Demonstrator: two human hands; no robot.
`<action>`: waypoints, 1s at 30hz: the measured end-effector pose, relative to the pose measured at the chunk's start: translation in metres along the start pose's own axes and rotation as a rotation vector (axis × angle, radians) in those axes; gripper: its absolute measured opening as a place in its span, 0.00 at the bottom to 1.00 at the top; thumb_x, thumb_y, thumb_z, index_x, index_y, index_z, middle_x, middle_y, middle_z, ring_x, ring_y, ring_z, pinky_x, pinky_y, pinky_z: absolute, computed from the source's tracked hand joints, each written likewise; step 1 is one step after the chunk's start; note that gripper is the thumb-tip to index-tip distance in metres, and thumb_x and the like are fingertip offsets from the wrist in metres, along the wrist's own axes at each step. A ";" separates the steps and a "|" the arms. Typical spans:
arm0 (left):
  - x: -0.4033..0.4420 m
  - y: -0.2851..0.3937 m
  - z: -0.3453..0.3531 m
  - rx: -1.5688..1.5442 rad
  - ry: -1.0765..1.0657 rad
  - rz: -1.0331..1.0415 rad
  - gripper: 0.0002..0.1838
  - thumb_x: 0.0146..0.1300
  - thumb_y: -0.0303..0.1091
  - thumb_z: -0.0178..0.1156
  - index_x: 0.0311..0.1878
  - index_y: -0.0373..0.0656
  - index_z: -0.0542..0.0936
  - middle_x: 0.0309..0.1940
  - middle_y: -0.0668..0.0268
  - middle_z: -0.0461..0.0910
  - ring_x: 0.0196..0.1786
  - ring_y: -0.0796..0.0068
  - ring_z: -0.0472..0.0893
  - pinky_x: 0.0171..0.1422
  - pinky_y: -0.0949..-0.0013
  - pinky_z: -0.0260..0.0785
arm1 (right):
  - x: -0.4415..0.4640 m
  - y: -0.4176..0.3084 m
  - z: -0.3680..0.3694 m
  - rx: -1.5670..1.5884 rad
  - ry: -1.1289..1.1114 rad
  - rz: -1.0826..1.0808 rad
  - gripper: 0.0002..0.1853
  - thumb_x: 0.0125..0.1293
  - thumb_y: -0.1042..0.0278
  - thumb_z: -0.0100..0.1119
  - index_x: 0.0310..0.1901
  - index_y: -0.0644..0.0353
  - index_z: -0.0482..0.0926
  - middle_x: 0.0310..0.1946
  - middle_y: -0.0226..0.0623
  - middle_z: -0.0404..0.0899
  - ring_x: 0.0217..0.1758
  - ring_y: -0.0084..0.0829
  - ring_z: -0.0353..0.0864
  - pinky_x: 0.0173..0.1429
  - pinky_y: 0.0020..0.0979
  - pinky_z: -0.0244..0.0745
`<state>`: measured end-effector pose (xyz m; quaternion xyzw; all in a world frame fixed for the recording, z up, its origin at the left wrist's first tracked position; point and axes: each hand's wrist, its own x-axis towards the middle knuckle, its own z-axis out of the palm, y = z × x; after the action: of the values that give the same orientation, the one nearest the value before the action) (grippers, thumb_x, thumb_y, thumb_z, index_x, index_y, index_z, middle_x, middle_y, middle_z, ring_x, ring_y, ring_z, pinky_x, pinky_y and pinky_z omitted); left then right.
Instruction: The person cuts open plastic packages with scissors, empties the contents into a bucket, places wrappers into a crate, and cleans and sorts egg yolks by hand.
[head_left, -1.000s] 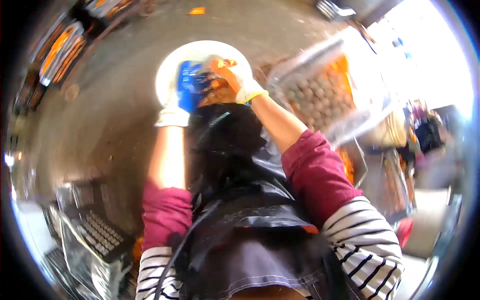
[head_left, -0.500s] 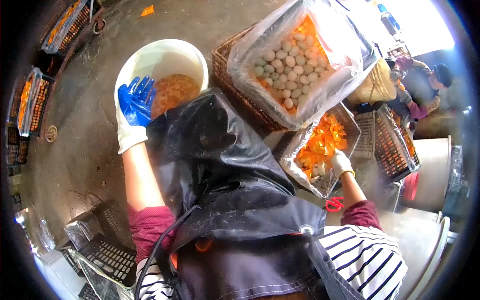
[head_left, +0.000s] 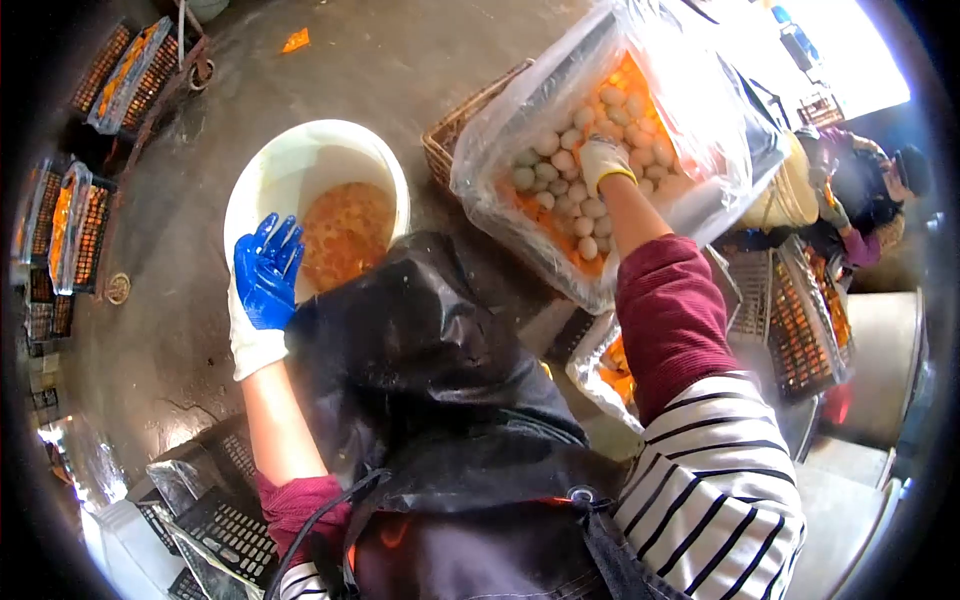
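My left hand (head_left: 266,272), in a blue-coated white glove, rests at the near left rim of a white bucket (head_left: 281,150). Its fingers are stretched out and nothing lies in it. Orange-brown liquid mash (head_left: 347,232) covers the bucket's bottom. My right hand (head_left: 606,160), in a white glove with a yellow cuff, reaches down onto pale eggs (head_left: 573,205) in a crate lined with clear plastic (head_left: 487,152). Its fingertips are hidden among the eggs, so whether it grips one cannot be told. Orange wrappers (head_left: 617,365) show in a lower lined crate, partly behind my right arm.
Black crates with orange contents (head_left: 84,225) line the left side; more stand at right (head_left: 800,320). A co-worker (head_left: 868,190) is at a pale tub (head_left: 786,190) at far right. Empty-looking black crates (head_left: 228,525) sit lower left. An orange scrap (head_left: 295,40) lies on the wet floor.
My right hand has moved up and forward from the crate of orange wrappers to the eggs. My left hand keeps its place at the bucket; the view has tilted slightly.
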<state>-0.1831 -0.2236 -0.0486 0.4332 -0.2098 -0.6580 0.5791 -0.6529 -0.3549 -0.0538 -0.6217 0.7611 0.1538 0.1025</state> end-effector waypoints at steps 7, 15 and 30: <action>-0.002 -0.006 0.015 0.187 0.022 0.081 0.27 0.71 0.48 0.40 0.63 0.38 0.67 0.59 0.52 0.71 0.61 0.58 0.72 0.67 0.60 0.61 | 0.014 0.010 0.064 -0.154 0.099 -0.111 0.10 0.62 0.68 0.53 0.43 0.60 0.78 0.44 0.45 0.80 0.48 0.42 0.80 0.45 0.37 0.77; 0.015 -0.018 -0.024 0.484 -0.126 0.220 0.25 0.72 0.48 0.38 0.62 0.39 0.67 0.59 0.53 0.72 0.59 0.58 0.73 0.63 0.62 0.65 | -0.029 -0.015 0.030 -0.273 -0.072 -0.214 0.19 0.45 0.71 0.70 0.42 0.59 0.80 0.46 0.43 0.79 0.51 0.37 0.78 0.49 0.32 0.76; -0.009 -0.009 0.014 0.133 0.027 0.161 0.25 0.69 0.51 0.44 0.59 0.41 0.71 0.54 0.55 0.76 0.56 0.61 0.76 0.61 0.63 0.65 | -0.038 -0.018 0.073 -0.698 -0.044 -0.328 0.26 0.60 0.63 0.57 0.61 0.53 0.69 0.59 0.38 0.72 0.58 0.37 0.75 0.52 0.33 0.73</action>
<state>-0.2002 -0.2161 -0.0455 0.4612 -0.2792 -0.5882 0.6028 -0.6296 -0.2969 -0.1106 -0.7292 0.5510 0.3986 -0.0756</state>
